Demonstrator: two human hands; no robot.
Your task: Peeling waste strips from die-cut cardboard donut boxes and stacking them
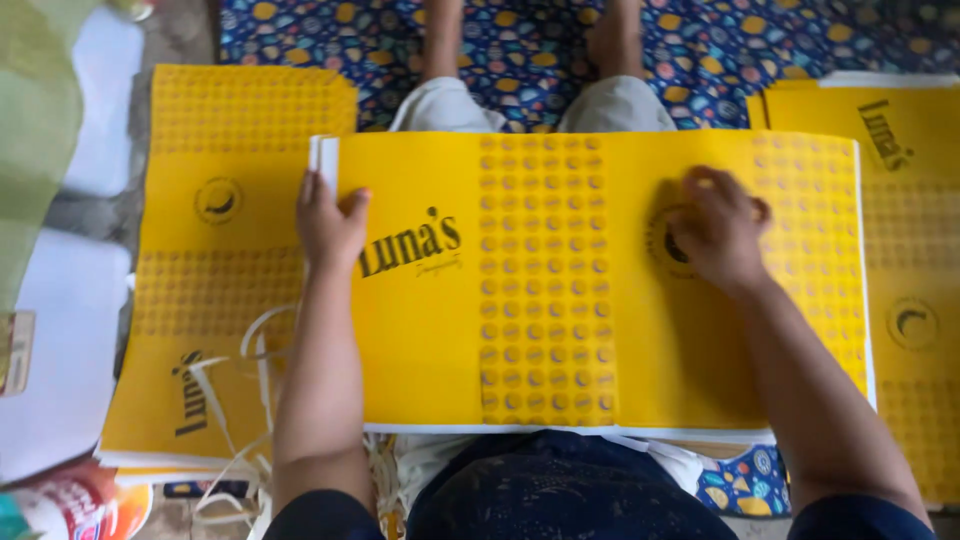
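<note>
A large yellow printed sheet (560, 300) with a dotted band down its middle and dark lettering lies flat across my lap. My left hand (328, 222) grips its folded left edge, thumb on top of the yellow face. My right hand (722, 232) presses down, fingers bent, on a round dark emblem at the sheet's right part. My legs show beyond the sheet's far edge.
A stack of the same yellow sheets (215, 260) lies at the left, another stack (915, 240) at the right. White cords (245, 400) trail by my left elbow. A blue patterned mat (520, 50) covers the floor ahead; white paper (60, 350) lies far left.
</note>
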